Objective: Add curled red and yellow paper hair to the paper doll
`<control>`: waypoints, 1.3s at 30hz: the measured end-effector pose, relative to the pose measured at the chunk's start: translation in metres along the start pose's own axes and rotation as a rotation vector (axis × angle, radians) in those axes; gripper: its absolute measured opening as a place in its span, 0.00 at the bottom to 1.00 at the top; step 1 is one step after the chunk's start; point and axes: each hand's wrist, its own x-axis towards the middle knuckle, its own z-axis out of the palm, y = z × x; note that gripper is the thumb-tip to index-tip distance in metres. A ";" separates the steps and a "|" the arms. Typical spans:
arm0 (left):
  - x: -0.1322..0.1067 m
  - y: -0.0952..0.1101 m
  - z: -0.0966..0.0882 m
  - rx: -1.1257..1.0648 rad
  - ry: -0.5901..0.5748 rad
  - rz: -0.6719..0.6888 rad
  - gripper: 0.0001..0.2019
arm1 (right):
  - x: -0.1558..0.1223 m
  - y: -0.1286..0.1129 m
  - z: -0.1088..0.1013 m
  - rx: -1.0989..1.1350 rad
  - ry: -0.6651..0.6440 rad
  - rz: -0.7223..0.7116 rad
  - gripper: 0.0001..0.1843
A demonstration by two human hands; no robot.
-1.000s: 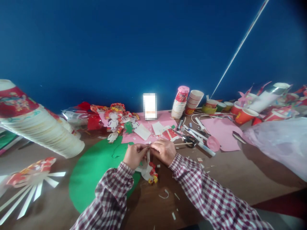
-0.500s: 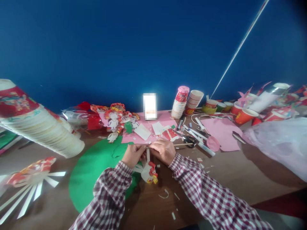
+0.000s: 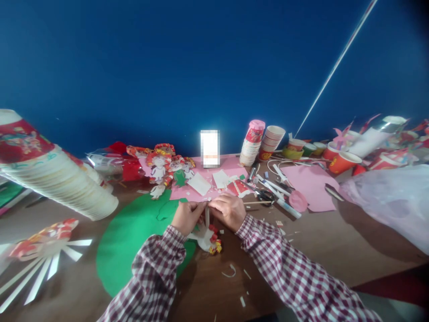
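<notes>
In the middle of the head view, my left hand (image 3: 187, 217) and my right hand (image 3: 229, 210) meet, thumbs and fingers pinched together. Between them they grip a white strip of a cut-up paper cup (image 3: 203, 239), whose white body with red and yellow printed edges hangs below the fingers, just over the table. The strip's far end is hidden by my fingertips. Under my left forearm lies a large round green sheet (image 3: 127, 250). A thin wooden stick (image 3: 256, 202) lies just right of my right hand.
Scissors (image 3: 264, 195) and several markers (image 3: 278, 192) lie to the right, near a pink sheet (image 3: 306, 188). Tall stacked paper cups (image 3: 77, 183) lean at left above another cup cut into strips (image 3: 50, 246). Cup-paper figures (image 3: 161, 167) lie behind. A plastic bag (image 3: 392, 201) sits at right.
The hanging cut cup has tilted and risen slightly toward my hands. Both hands stay nearly in place, still pinching the strip.
</notes>
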 end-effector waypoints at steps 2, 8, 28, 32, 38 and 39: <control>0.001 -0.002 0.000 -0.033 -0.033 0.015 0.18 | 0.000 0.001 0.000 0.004 0.010 0.013 0.10; 0.003 -0.007 0.002 -0.076 -0.055 -0.001 0.13 | -0.001 0.002 0.001 0.014 0.017 0.029 0.09; 0.002 -0.004 0.000 -0.079 -0.023 -0.049 0.07 | 0.001 0.001 -0.003 0.011 -0.042 -0.042 0.12; 0.001 -0.001 -0.001 -0.094 -0.018 -0.042 0.11 | 0.003 0.000 -0.006 -0.036 -0.062 -0.065 0.12; 0.001 -0.001 -0.001 -0.065 -0.029 -0.009 0.18 | 0.002 0.000 -0.005 -0.036 -0.053 -0.070 0.12; 0.001 -0.002 -0.001 -0.060 -0.032 -0.012 0.18 | 0.002 0.001 -0.004 -0.029 -0.043 -0.066 0.11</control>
